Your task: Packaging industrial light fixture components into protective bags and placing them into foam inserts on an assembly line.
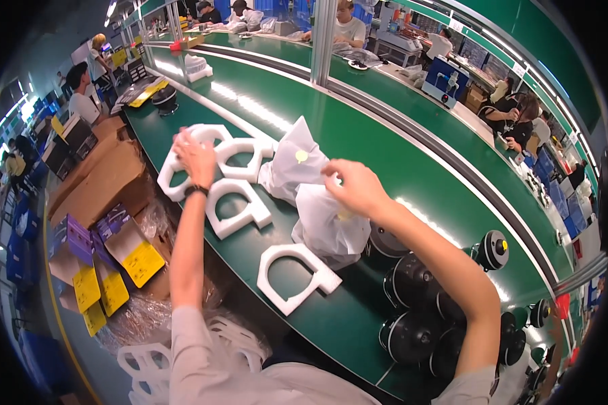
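My left hand (196,160) reaches to the far left of the bench, its fingers bent over a white foam frame (172,181) and closed on its edge. Beside it lie a second foam frame (255,162) and a third one (224,226); a separate foam frame (272,291) rests nearer to me. My right hand (357,187) hovers by the top of a white wrapped bundle (327,229), fingers curved, with a gap between thumb and forefinger. Whether the fingertips touch the wrapping is hard to see. Behind stands another white wrapped bundle (296,162) with a yellow round sticker.
Several black round units (412,280) crowd the bench under my right forearm. Cardboard (105,179) and yellow-and-purple boxes (111,270) are at the left. More foam frames (145,364) sit below the bench edge. A metal post (323,44) rises beyond the green belt; other people work farther off.
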Action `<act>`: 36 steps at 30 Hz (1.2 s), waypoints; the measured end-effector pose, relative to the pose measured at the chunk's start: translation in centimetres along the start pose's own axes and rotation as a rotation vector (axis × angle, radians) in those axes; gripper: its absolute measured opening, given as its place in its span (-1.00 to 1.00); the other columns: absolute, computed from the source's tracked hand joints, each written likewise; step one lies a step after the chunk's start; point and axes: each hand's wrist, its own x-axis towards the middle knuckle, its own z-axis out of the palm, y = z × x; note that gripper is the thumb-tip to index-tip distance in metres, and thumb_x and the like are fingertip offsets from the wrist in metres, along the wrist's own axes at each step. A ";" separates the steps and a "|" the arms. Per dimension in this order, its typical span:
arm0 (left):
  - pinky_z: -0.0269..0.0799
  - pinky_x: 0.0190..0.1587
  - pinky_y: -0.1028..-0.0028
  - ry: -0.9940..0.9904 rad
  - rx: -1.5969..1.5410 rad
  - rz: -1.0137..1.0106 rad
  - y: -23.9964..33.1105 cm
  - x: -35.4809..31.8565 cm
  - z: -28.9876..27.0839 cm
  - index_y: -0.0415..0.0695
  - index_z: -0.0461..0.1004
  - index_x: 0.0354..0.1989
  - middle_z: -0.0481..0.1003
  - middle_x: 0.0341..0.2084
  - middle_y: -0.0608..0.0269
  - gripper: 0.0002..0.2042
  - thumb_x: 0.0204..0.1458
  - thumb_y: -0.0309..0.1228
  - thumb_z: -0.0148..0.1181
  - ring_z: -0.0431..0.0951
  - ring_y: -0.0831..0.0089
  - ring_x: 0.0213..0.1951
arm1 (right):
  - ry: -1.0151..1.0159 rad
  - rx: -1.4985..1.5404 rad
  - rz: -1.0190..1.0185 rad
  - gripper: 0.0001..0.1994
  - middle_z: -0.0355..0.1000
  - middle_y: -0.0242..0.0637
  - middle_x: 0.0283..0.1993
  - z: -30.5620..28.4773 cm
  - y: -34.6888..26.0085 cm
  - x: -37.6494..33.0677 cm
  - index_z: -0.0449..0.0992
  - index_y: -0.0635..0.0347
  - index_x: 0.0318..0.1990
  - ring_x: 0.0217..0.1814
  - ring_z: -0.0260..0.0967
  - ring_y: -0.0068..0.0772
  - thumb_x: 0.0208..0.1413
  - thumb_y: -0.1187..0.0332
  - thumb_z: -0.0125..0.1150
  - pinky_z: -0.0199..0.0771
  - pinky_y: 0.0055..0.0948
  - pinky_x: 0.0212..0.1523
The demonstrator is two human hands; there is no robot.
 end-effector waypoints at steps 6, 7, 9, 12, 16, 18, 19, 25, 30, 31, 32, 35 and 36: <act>0.33 0.23 0.30 -1.109 -0.995 -0.140 12.0 -6.7 -3.9 -0.39 0.27 0.25 0.47 0.10 -0.22 -0.29 0.25 0.09 0.07 0.49 0.13 0.15 | -0.248 0.467 0.530 0.10 0.34 0.24 0.30 7.5 10.8 14.8 0.30 0.52 0.30 0.28 0.40 0.12 -0.12 -0.39 0.33 0.47 -0.11 0.20; 0.31 0.24 0.31 -1.122 -1.031 -0.316 11.3 -8.1 -2.3 -0.40 0.20 0.28 0.43 0.14 -0.19 -0.27 0.24 0.07 0.10 0.46 0.15 0.18 | -0.240 0.587 0.574 0.15 0.33 0.19 0.31 9.5 9.7 15.2 0.28 0.52 0.33 0.29 0.39 0.11 -0.16 -0.43 0.34 0.47 -0.11 0.20; 0.29 0.26 0.32 -1.089 -1.171 -0.593 17.2 -8.8 -2.0 -0.38 0.10 0.34 0.38 0.19 -0.14 -0.24 0.21 0.01 0.15 0.42 0.19 0.20 | -0.210 0.802 0.626 0.17 0.34 0.10 0.32 9.0 12.9 15.1 0.28 0.51 0.34 0.24 0.43 0.06 -0.20 -0.42 0.38 0.49 -0.13 0.18; 0.29 0.26 0.32 -0.977 -1.212 -0.764 15.6 -8.5 -1.7 -0.35 0.13 0.32 0.38 0.20 -0.04 -0.31 0.19 -0.10 0.19 0.41 0.23 0.19 | -0.172 0.978 0.531 0.09 0.39 0.06 0.28 9.9 10.2 14.8 0.30 0.43 0.35 0.22 0.45 -0.05 -0.18 -0.31 0.46 0.46 -0.09 0.19; 0.11 0.37 0.37 -0.700 -1.312 -0.429 18.6 -2.3 -6.2 -0.33 0.21 0.34 0.33 0.24 0.07 -0.44 0.28 -0.20 0.03 0.29 0.31 0.28 | -0.019 1.319 0.432 -0.13 0.46 -0.08 0.23 4.3 7.1 14.4 0.41 0.20 0.30 0.22 0.46 -0.14 -0.03 -0.27 0.37 0.47 -0.17 0.20; 0.02 0.45 0.31 -0.616 -1.318 -0.113 21.5 1.8 -11.9 -0.41 0.15 0.39 0.26 0.34 -0.16 -0.46 0.33 -0.30 -0.09 0.20 0.10 0.41 | 0.000 1.633 0.177 -0.34 0.52 -0.20 0.16 -1.2 4.4 12.0 0.44 0.09 0.24 0.12 0.55 -0.26 0.20 -0.24 0.15 0.55 -0.20 0.18; -0.02 0.46 0.30 -0.550 -1.373 0.026 23.7 4.1 -15.8 -0.39 0.21 0.36 0.26 0.35 -0.20 -0.50 0.33 -0.34 -0.13 0.21 0.03 0.41 | 0.046 1.725 0.056 -0.35 0.49 -0.22 0.22 -4.0 3.8 10.5 0.41 0.08 0.28 0.19 0.50 -0.24 0.25 -0.23 0.07 0.48 -0.16 0.27; -0.32 0.51 0.06 0.068 -1.199 0.203 29.6 8.2 -24.3 -0.29 0.02 0.48 -0.15 0.51 -0.23 -0.36 0.31 -0.25 -0.01 -0.25 -0.12 0.54 | 0.408 1.838 -0.157 -0.32 0.35 -0.31 0.37 -13.4 -1.6 0.4 0.32 0.00 0.37 0.39 0.33 -0.20 0.34 -0.28 -0.22 0.32 -0.10 0.41; 0.26 -0.28 0.52 -0.560 -1.890 -0.088 33.0 7.1 -27.9 -0.33 0.52 -0.19 0.43 -0.43 0.32 -0.67 0.34 -0.23 0.11 0.35 0.62 -0.34 | 0.648 1.744 -0.095 -0.29 0.31 -0.30 0.40 -15.5 -3.9 -9.5 0.28 -0.09 0.40 0.39 0.31 -0.09 0.30 -0.31 -0.31 0.34 0.14 0.34; 0.14 -0.49 0.58 -0.508 -1.802 -0.056 33.6 6.2 -29.3 -0.30 0.55 -0.37 0.33 -0.63 0.57 -0.67 0.33 -0.27 0.13 0.22 0.76 -0.52 | 0.655 1.763 -0.095 -0.29 0.28 -0.28 0.42 -15.6 -4.1 -11.5 0.25 -0.10 0.42 0.42 0.28 -0.06 0.29 -0.30 -0.32 0.35 0.18 0.32; 0.14 -0.49 0.58 -0.517 -1.818 -0.048 34.2 5.5 -30.7 -0.30 0.55 -0.37 0.33 -0.63 0.57 -0.67 0.33 -0.27 0.13 0.22 0.76 -0.52 | 0.675 1.754 -0.097 -0.29 0.28 -0.28 0.42 -15.8 -4.2 -13.5 0.25 -0.10 0.42 0.42 0.28 -0.06 0.29 -0.30 -0.32 0.35 0.18 0.32; 0.03 -0.51 0.48 -0.394 -1.739 -0.007 35.8 3.4 -34.8 -0.29 0.48 -0.46 0.26 -0.64 0.54 -0.70 0.29 -0.33 0.20 0.14 0.71 -0.53 | 0.674 1.782 -0.190 -0.28 0.23 -0.27 0.46 -16.4 -3.9 -19.5 0.18 -0.10 0.46 0.46 0.23 -0.06 0.29 -0.29 -0.29 0.31 0.16 0.36; 0.03 -0.51 0.48 -0.407 -1.757 0.007 36.4 2.8 -35.6 -0.29 0.48 -0.46 0.26 -0.64 0.54 -0.70 0.29 -0.33 0.20 0.14 0.71 -0.53 | 0.702 1.773 -0.196 -0.28 0.23 -0.27 0.46 -16.3 -3.3 -21.0 0.18 -0.10 0.46 0.46 0.23 -0.06 0.29 -0.29 -0.29 0.31 0.16 0.36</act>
